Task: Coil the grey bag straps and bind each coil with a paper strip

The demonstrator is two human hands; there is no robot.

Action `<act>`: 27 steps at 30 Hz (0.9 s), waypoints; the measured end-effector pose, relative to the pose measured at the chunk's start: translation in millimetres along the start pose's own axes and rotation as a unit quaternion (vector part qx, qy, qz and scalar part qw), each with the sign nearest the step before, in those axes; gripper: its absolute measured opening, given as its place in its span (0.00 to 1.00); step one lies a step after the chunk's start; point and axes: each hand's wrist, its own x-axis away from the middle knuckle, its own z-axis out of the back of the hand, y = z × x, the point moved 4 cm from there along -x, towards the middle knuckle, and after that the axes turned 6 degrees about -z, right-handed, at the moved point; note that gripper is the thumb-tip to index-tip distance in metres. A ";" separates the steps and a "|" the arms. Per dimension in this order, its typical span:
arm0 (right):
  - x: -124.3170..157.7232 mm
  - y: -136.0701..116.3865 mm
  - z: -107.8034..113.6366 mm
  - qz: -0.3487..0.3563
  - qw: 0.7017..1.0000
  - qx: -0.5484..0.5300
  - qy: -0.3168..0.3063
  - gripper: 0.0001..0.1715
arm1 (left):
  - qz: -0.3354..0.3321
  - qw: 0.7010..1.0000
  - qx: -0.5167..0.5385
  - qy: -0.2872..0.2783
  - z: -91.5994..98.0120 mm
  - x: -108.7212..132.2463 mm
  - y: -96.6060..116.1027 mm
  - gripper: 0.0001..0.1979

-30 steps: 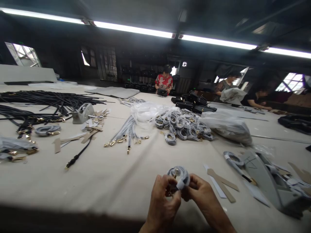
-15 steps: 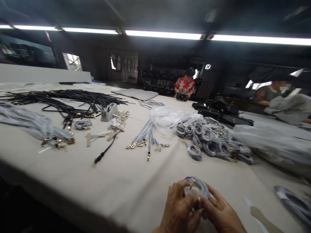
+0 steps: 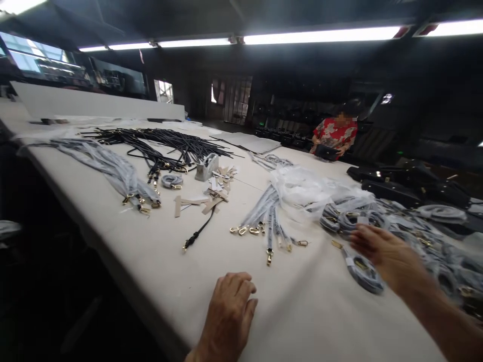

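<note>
My left hand (image 3: 228, 314) rests on the cream table cover (image 3: 158, 241) near its front edge, fingers loosely curled and holding nothing. My right hand (image 3: 385, 254), blurred, reaches out with fingers apart and nothing in them. It hangs just over a coiled grey strap with a gold clip (image 3: 362, 271). Beyond that hand lies a heap of similar coiled straps (image 3: 441, 251), and a clear plastic bag (image 3: 309, 188) lies against it. Several loose grey straps with gold clips (image 3: 267, 221) fan out between my hands and the bag.
Black straps (image 3: 158, 146), grey straps in film (image 3: 101, 166), a tape dispenser (image 3: 207, 167) and cardboard strips (image 3: 199, 201) lie on the table. Black bags (image 3: 392, 191) stand at right. A person in a red patterned top (image 3: 335, 134) holds a black bag (image 3: 325, 152) far off.
My hands have come apart and no longer hold the small grey coil. The left hand is down on the table, the right is stretched out over the heap, and the view has swung left.
</note>
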 end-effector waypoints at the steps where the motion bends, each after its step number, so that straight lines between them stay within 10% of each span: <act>1: 5.1 -0.1 -47.0 0.007 0.999 0.021 -0.044 0.36 | 0.006 1.000 -0.008 -0.001 0.3 2.4 -5.1 0.11; 6: 15.1 -14.9 -237.6 0.076 0.950 0.190 -0.237 0.17 | 0.019 1.000 -0.015 0.006 -7.6 6.3 -16.1 0.08; 11: 3.3 -20.6 -299.6 0.070 0.877 0.395 -0.264 0.14 | -0.012 1.000 -0.024 0.017 -21.3 12.0 -28.6 0.07; 16: -4.4 -3.8 -265.0 0.064 0.862 0.435 -0.253 0.10 | -0.004 0.999 -0.014 0.039 -27.9 15.2 -35.0 0.07; 21: 11.0 7.9 -182.3 0.038 0.932 0.320 -0.167 0.39 | 0.024 0.999 0.033 0.030 -15.0 8.5 -25.1 0.09; 27: 98.7 41.1 -105.9 -0.115 0.963 0.120 -0.210 0.24 | 0.067 0.996 0.057 0.008 1.2 2.3 -13.6 0.08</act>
